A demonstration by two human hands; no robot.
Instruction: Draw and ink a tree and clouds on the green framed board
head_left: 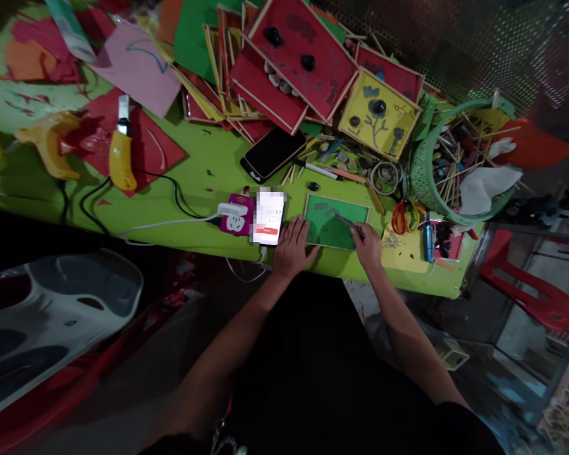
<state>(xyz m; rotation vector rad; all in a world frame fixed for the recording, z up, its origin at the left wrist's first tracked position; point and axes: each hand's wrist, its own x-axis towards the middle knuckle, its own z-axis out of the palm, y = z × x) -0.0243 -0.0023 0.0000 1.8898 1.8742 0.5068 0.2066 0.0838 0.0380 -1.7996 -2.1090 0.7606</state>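
Observation:
A green card [325, 232] framed with thin wooden sticks lies on the table in front of me, with grey cloud-like shapes drawn along its upper part. My left hand [291, 248] lies flat at the card's left edge, fingers stretched out, close to a lit phone [268, 218]. My right hand [368, 248] is closed around a dark marker pen [345, 220], whose tip points at the drawn shapes on the card. Just right of that hand is a yellow paper [403, 249] with a black drawing on it.
Stacked framed cards [303, 57] fill the back of the table. At the right stands a green basket [422, 170] of sticks beside scissors [401, 217]. A purple power socket [237, 218], a yellow knife [121, 158] and a glue gun [52, 145] lie leftward, with cables between.

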